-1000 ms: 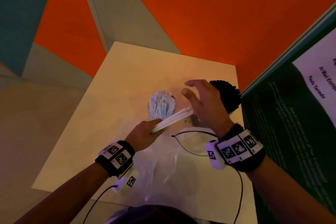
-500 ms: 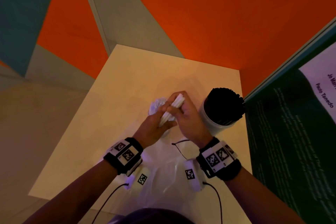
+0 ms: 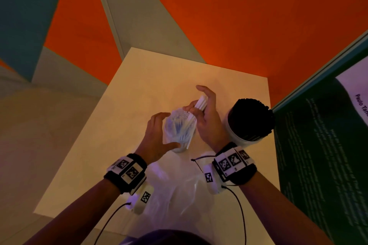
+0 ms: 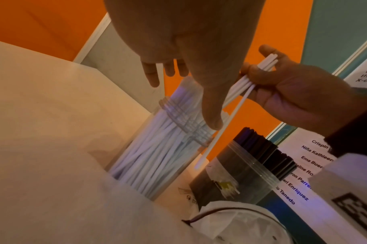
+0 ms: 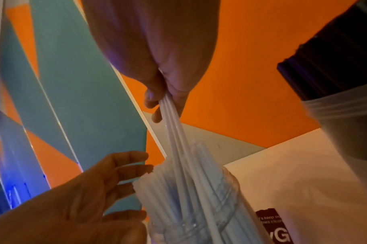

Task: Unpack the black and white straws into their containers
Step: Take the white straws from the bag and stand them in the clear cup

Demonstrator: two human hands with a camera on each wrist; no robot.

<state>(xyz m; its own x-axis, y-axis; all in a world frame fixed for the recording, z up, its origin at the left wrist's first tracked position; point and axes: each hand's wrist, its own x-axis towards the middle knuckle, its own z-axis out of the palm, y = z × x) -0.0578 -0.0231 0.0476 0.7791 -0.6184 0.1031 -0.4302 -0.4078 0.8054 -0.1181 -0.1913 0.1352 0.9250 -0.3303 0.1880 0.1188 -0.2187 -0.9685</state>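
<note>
My right hand pinches a small bundle of white straws above a clear jar packed with white straws. In the right wrist view the bundle slants down into the jar's mouth. One straw hangs down outside the jar's right wall. My left hand is spread open around the jar's left side, thumb near its base, holding nothing. A second clear jar, full of black straws, stands to the right of my right hand.
The crumpled clear plastic bag lies on the pale table between my wrists. A dark green poster board stands against the table's right edge. Orange and teal walls rise behind the table.
My left hand has let go of the white bundle and opened beside the jar. My right hand now holds the bundle alone, tilted more upright with its lower ends at the jar.
</note>
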